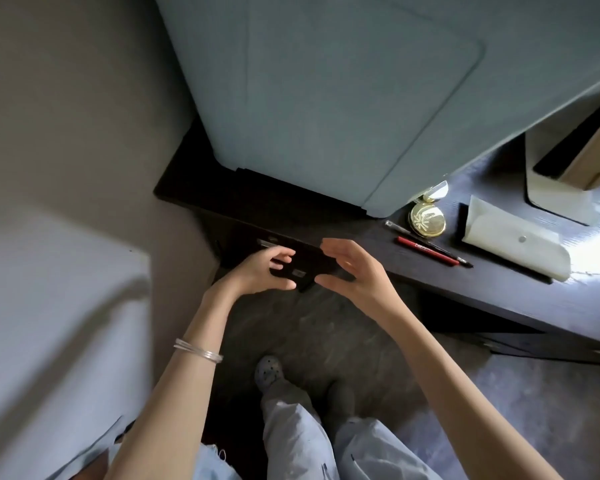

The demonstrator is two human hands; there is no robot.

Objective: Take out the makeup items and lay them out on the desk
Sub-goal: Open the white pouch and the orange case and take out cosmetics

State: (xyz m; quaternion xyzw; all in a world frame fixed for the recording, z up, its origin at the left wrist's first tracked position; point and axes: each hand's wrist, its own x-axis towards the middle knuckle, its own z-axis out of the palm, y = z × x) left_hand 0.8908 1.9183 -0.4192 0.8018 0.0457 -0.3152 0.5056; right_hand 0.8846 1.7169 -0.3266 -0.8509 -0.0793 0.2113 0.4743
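Note:
A flat black makeup case (307, 268) with a small silver label is held in front of the dark desk's (430, 282) left end. My left hand (257, 271) grips its left end, fingers on top and thumb beneath. My right hand (354, 268) cups its right end between thumb and curved fingers. On the desk lie a gold round compact (427, 220), a red pencil (428, 250) and a thin black pencil (430, 244) side by side. To their right is a white snap pouch (516, 237) resting on a black flat item (462, 220).
A large blue-grey padded panel (326, 98) stands over the desk's back left. At the far right a white stand (551, 195) carries a dark device (575, 140). A white bed (49, 289) fills the left. My legs and a grey clog (269, 374) are on the dark floor.

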